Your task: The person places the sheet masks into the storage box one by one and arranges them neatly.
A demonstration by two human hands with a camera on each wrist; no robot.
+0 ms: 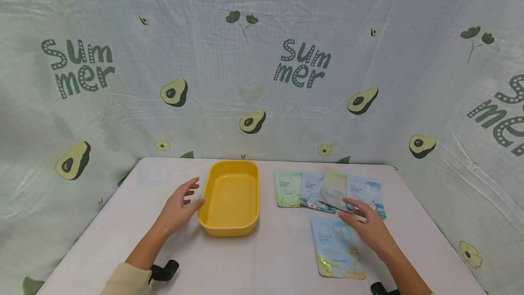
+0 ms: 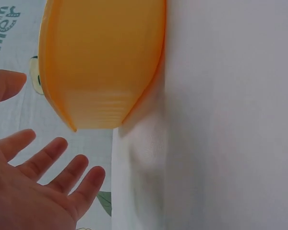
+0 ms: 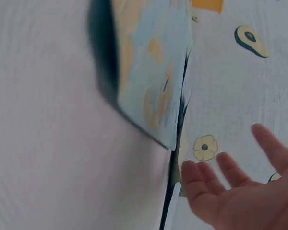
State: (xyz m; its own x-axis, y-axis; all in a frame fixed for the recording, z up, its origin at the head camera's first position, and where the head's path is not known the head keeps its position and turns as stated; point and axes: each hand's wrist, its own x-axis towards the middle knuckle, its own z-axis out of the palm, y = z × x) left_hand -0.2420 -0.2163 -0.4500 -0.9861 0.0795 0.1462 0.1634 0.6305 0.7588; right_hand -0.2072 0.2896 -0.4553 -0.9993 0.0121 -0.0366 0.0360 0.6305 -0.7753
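Observation:
A yellow plastic tub (image 1: 231,197) stands on the table, and my left hand (image 1: 178,208) is beside its left wall, fingers spread and holding nothing. In the left wrist view a small gap shows between that hand (image 2: 48,187) and the tub (image 2: 103,62). My right hand (image 1: 368,229) hovers by the lower edge of a beige sachet (image 1: 333,185); whether a fingertip touches it I cannot tell. Its fingers are relaxed, with nothing between them. Partly overlapping the beige sachet's row are a green sachet (image 1: 288,189), a blue floral sachet (image 1: 313,190) and another blue sachet (image 1: 366,190).
A larger light blue and yellow sachet (image 1: 337,249) lies nearer the front, left of my right wrist. The white table (image 1: 282,258) meets a curtain printed with avocados (image 1: 254,72) at the back and both sides.

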